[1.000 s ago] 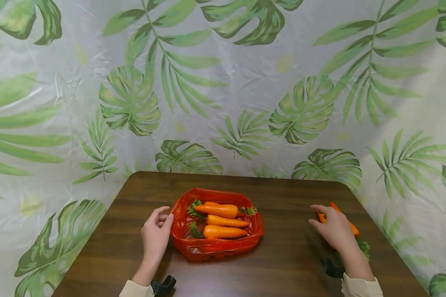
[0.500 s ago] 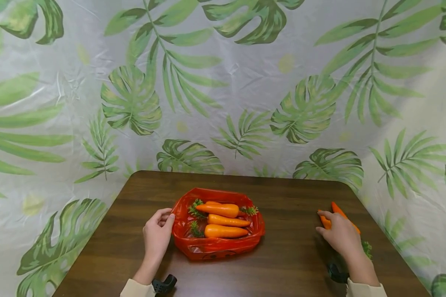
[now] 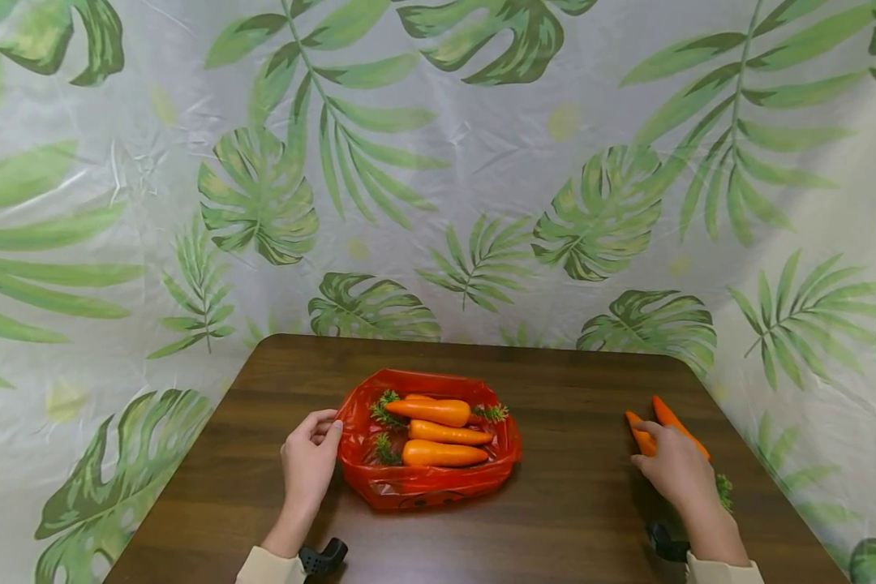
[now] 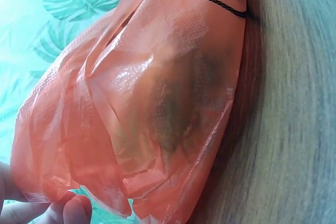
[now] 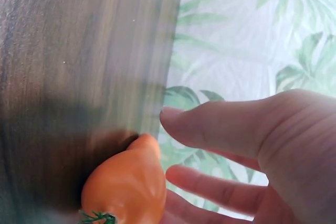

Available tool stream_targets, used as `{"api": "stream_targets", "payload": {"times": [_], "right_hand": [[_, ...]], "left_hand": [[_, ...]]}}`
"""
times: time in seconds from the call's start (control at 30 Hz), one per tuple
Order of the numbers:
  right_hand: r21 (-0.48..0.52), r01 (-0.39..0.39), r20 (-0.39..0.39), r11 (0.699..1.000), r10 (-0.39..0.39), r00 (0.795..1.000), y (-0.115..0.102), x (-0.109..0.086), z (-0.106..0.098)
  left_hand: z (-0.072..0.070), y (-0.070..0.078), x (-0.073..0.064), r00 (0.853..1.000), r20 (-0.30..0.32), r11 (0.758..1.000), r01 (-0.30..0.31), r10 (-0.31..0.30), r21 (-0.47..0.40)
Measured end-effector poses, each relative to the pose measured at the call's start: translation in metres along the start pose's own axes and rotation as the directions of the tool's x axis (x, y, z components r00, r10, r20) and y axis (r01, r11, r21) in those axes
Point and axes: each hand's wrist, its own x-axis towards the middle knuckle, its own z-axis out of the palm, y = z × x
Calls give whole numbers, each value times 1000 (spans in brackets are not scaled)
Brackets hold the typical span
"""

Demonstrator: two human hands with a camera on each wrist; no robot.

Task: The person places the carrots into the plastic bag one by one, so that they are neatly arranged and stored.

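Note:
A red plastic bag (image 3: 438,487) lies wide open on the table, with several orange carrots (image 3: 444,454) with green tops inside. At its left rim my left hand (image 3: 310,462) pinches the bag's edge between thumb and fingers. In the left wrist view those fingertips (image 4: 76,211) are at the gathered plastic. My right hand (image 3: 675,470) is over a carrot (image 3: 638,434) at the table's right side, partly covering it. The right wrist view has the thumb (image 5: 181,124) apart from the fingers, with an orange carrot (image 5: 126,187) beside the fingertips.
Another carrot (image 3: 679,427) lies just right of my right hand, its green top (image 3: 724,491) showing past the wrist. The dark wooden table (image 3: 555,405) ends near these carrots. A leaf-patterned sheet (image 3: 482,162) hangs behind the table.
My right hand has shifted slightly right and down over the nearer carrot, uncovering more of its tip. My left hand's fingers have drawn together on the bag's rim; the bag has hardly moved.

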Motion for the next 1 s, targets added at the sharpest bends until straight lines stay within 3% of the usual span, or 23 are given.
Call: {"api": "stream_targets", "payload": {"times": [0.17, 0.73, 1.0], "right_hand": [[16, -18, 9, 1000, 18, 1000, 1, 0, 3], [31, -101, 170, 994, 94, 981, 0, 4, 9], [30, -89, 147, 996, 84, 986, -3, 3, 9]], "left_hand": [[-1, -1, 0, 1000, 2, 1000, 5, -5, 10], [-1, -1, 1, 1000, 2, 1000, 20, -20, 1], [-1, 1, 1, 1000, 5, 1000, 17, -17, -12]]}}
